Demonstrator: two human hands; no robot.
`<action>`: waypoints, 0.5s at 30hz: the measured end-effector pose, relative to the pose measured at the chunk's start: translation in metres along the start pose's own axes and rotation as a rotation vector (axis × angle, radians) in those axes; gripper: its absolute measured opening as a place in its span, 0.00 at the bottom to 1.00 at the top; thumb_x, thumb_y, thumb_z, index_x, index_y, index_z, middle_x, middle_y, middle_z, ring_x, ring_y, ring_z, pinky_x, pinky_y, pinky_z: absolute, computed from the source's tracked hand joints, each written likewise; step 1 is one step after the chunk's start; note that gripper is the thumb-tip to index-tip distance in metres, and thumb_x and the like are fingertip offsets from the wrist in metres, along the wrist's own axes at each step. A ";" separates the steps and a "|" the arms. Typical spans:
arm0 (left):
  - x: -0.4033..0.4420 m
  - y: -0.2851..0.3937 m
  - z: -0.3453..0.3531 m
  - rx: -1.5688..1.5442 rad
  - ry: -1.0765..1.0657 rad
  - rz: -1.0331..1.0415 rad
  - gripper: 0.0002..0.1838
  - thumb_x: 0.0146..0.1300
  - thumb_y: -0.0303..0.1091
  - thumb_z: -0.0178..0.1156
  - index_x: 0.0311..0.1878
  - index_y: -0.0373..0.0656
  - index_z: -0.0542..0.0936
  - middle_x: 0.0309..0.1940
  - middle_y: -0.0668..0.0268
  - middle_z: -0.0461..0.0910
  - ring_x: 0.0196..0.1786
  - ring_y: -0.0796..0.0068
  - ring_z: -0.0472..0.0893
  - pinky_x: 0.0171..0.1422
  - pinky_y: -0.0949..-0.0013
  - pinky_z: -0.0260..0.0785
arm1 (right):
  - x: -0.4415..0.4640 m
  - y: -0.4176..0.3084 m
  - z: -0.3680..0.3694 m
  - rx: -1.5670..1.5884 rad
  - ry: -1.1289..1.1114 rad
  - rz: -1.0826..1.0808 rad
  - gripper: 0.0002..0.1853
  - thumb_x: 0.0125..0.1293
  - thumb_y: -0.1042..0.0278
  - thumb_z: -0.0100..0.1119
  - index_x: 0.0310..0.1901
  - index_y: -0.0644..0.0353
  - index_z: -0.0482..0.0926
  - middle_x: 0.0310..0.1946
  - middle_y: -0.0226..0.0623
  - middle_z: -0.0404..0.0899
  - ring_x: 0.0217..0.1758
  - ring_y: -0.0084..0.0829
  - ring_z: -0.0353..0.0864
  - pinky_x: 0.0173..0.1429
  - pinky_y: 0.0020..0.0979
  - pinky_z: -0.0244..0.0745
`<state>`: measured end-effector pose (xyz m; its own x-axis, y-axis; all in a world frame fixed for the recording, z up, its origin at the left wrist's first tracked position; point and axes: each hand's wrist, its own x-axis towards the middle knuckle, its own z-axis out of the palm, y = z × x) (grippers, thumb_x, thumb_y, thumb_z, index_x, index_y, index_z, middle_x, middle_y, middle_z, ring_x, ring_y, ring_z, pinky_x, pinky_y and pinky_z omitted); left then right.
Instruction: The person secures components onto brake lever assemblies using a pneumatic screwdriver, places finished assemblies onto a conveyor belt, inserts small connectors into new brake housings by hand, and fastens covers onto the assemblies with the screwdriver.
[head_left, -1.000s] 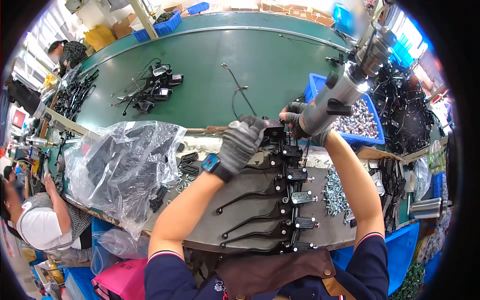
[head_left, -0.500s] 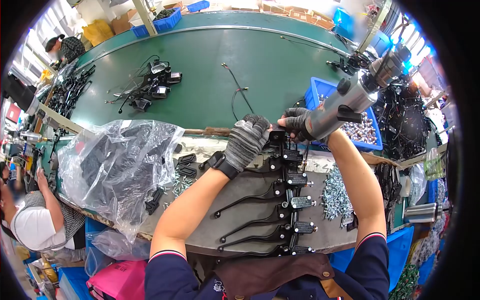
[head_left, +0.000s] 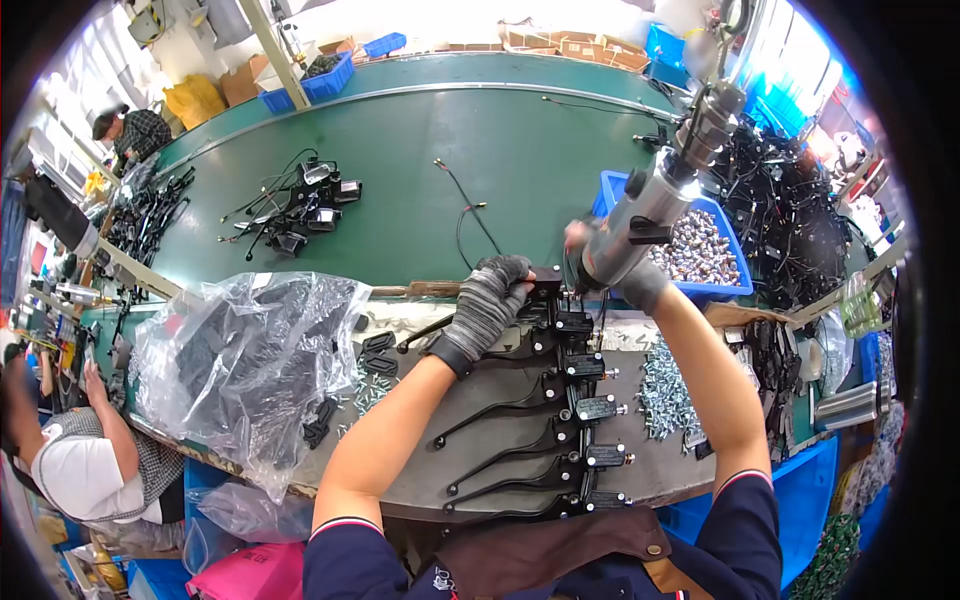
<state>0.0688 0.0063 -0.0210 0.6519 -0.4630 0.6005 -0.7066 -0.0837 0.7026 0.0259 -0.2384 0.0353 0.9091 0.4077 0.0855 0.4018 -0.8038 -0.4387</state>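
My left hand (head_left: 490, 302), in a striped grey glove, is closed around the top black brake lever assembly (head_left: 544, 284) of a row. Below it, several more brake lever assemblies (head_left: 578, 408) lie stacked towards me, levers pointing left. A silver power screwdriver (head_left: 640, 222) hangs at a slant from above, its lower end just right of the top assembly. My right hand (head_left: 590, 245) is behind the screwdriver's lower end; its fingers are blurred and partly hidden, so its grip is unclear.
A blue bin (head_left: 743, 290) of small metal parts stands behind the screwdriver. Loose screws (head_left: 672, 395) lie right of the row. Clear plastic wrap (head_left: 250, 370) covers the left side. Lever assemblies with cables (head_left: 305, 215) rest on the green table (head_left: 420, 220). Another person (head_left: 85, 450) sits at left.
My right hand has lifted away from the top assembly, and the screwdriver has shifted left and more upright. My left hand stays on the assembly. The view has shifted slightly.
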 end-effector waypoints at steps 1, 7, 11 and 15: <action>0.000 0.001 0.000 -0.081 -0.008 -0.059 0.11 0.57 0.23 0.65 0.43 0.41 0.80 0.42 0.61 0.82 0.44 0.69 0.81 0.51 0.68 0.73 | -0.008 -0.038 -0.024 0.564 0.260 0.018 0.22 0.72 0.53 0.52 0.59 0.57 0.69 0.44 0.36 0.80 0.46 0.28 0.81 0.52 0.32 0.77; -0.002 0.011 -0.002 -0.078 -0.030 -0.208 0.10 0.58 0.22 0.63 0.44 0.42 0.79 0.42 0.63 0.81 0.44 0.73 0.79 0.52 0.70 0.72 | -0.013 -0.141 -0.047 1.014 0.846 -0.111 0.29 0.67 0.57 0.60 0.65 0.57 0.63 0.49 0.39 0.78 0.49 0.30 0.81 0.54 0.35 0.76; 0.004 0.009 -0.004 -0.078 -0.041 -0.200 0.11 0.58 0.22 0.63 0.44 0.41 0.78 0.42 0.64 0.81 0.44 0.73 0.79 0.52 0.70 0.71 | 0.003 -0.150 -0.048 0.975 0.781 0.083 0.31 0.62 0.57 0.65 0.63 0.57 0.64 0.50 0.40 0.76 0.50 0.31 0.80 0.53 0.34 0.77; 0.001 0.006 -0.003 -0.139 -0.044 -0.204 0.11 0.58 0.22 0.64 0.45 0.41 0.78 0.42 0.64 0.81 0.45 0.73 0.79 0.53 0.70 0.71 | 0.025 -0.130 -0.044 1.115 0.914 0.059 0.24 0.63 0.58 0.64 0.57 0.57 0.69 0.40 0.38 0.78 0.37 0.28 0.81 0.43 0.30 0.78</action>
<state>0.0658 0.0081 -0.0153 0.7623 -0.4876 0.4257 -0.5151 -0.0586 0.8551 0.0015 -0.1423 0.1342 0.8435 -0.3721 0.3874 0.4562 0.1156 -0.8823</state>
